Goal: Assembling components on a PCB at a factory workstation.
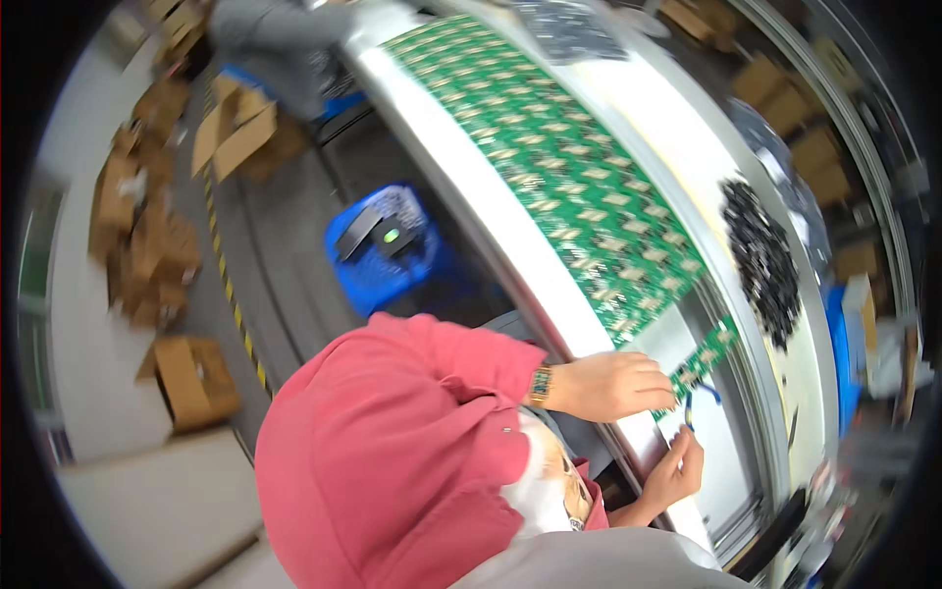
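My left hand (610,387), with a gold watch at the wrist, is closed at the near end of a narrow green circuit board strip (708,355). The strip slants away to the right over a pale work surface. Just below it my right hand (675,473) is pinched around a small blue-handled tool (690,410), whose exact kind is blurred. The tool lies close to the strip; whether they touch I cannot tell. Beyond my left hand, a long sheet of many green circuit boards (559,167) covers the bench.
A heap of small black parts (760,260) lies on the white ledge at right. Dark bags (569,29) sit at the far end. Left of the bench stands a blue basket (358,285) holding dark items. Cardboard boxes (191,383) line the floor; a person in grey (275,49) is at far left.
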{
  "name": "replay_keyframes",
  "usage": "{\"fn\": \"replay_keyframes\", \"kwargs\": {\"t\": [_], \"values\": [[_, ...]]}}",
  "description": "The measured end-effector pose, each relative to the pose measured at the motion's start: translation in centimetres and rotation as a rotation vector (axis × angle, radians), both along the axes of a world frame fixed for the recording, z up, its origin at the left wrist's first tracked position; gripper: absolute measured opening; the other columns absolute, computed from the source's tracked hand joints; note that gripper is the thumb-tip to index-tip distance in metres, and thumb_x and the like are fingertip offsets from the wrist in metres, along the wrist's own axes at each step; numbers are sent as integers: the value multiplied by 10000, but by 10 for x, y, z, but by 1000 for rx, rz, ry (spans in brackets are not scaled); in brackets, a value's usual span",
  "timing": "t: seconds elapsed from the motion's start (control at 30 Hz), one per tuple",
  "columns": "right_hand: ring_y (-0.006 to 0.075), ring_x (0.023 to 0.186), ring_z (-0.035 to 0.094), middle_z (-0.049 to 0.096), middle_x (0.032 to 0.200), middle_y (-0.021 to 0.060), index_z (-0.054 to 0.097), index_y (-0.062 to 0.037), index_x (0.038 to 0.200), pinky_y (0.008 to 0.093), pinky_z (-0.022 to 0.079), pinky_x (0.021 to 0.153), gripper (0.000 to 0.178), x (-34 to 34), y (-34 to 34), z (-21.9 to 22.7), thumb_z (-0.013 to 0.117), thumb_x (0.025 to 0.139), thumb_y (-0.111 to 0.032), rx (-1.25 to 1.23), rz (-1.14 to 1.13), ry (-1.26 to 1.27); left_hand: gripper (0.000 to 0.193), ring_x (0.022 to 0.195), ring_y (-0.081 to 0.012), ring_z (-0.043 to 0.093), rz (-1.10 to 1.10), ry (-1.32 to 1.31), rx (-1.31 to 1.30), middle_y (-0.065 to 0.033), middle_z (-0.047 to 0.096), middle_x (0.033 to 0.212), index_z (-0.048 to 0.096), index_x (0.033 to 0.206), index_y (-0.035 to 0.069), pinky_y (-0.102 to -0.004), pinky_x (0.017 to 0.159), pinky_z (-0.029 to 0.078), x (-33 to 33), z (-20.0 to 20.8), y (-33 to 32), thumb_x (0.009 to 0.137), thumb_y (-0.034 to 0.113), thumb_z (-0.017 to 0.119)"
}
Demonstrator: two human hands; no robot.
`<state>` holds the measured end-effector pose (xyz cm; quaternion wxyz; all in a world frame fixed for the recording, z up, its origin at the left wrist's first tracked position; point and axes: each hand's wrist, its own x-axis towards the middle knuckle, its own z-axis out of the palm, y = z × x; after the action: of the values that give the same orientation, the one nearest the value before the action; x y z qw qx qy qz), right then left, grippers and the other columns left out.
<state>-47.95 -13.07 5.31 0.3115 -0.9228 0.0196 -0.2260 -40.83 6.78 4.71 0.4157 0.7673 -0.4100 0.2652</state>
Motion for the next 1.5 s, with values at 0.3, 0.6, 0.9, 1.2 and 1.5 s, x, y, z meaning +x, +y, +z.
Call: {"fn": "replay_keyframes", "kwargs": {"t": [0.3, 0.6, 0.9, 1.2, 1.5], "values": [[217, 801, 566, 594, 989, 99, 599, -22, 1046, 283, 453, 722, 276, 24, -9, 43, 579, 773, 9, 50, 99, 22, 243, 767, -214, 555, -71, 162, 62, -42, 623, 967, 639, 940, 59, -303, 714, 443, 3, 24, 4, 708, -14, 643], [300, 745, 592, 625, 832, 114, 582, -47, 869, 374, 474, 677, 141, 174, -76, 46, 597, 755, -129, -208, -4, 157, 240, 765, -211, 533, -108, 195, 81, -31, 599, 957, 620, 957, 64, -300, 739, 427, 5, 17, -2, 727, 0, 635], [336, 742, 587, 618, 801, 123, 591, -58, 779, 413, 472, 660, 95, 232, -61, 14, 574, 704, -114, -331, -206, 150, 226, 754, -218, 537, -59, 177, 98, -40, 616, 927, 634, 923, 54, -294, 717, 429, -4, 23, -6, 713, -30, 631], [363, 749, 580, 592, 837, 165, 602, -18, 804, 432, 478, 691, 100, 232, -62, 19, 526, 758, -64, -323, -142, 121, 229, 736, -209, 538, -32, 157, 102, -32, 620, 923, 636, 928, 58, -286, 704, 428, -5, 23, -7, 713, -24, 637], [333, 757, 565, 584, 811, 140, 642, -19, 767, 398, 472, 709, 95, 238, -71, 14, 556, 727, -26, -154, -141, -29, 218, 753, -210, 539, -7, 139, 95, -39, 622, 898, 634, 913, 54, -285, 697, 434, -8, 23, -8, 713, -31, 621]]}}
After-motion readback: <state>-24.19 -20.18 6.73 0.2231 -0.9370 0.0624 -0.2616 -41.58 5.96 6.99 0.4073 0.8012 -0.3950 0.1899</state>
